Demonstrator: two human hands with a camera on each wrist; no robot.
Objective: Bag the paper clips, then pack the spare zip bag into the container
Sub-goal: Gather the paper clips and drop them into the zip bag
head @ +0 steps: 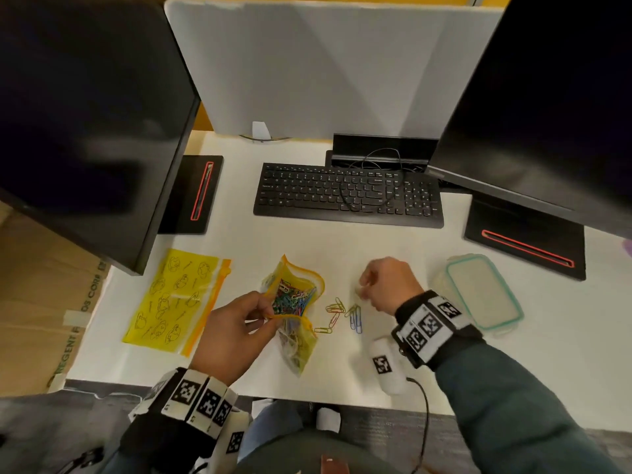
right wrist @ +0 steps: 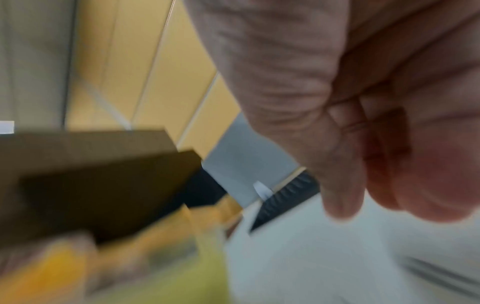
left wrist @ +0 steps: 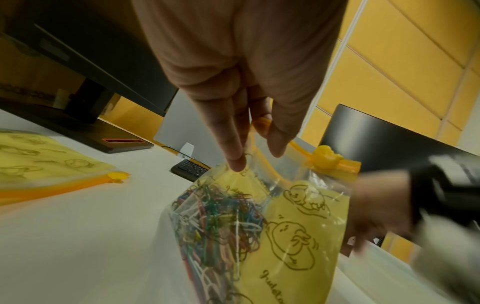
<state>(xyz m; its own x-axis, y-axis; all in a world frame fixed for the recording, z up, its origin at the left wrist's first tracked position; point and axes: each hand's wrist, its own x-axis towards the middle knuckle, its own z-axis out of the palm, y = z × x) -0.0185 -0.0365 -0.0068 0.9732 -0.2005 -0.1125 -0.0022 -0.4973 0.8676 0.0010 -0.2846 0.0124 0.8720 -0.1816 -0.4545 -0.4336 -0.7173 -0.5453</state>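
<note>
Cardboard box — "REGENT", "CORP" (middle of print taped over, unreadable).

An office workstation: a white desk carrying a black keyboard between two dark monitors, backed by a grey partition screen and yellow wall panels.

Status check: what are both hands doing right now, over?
Left hand holds zip bag open. Right hand curled, contents unclear. Loose paper clips remain.
</note>
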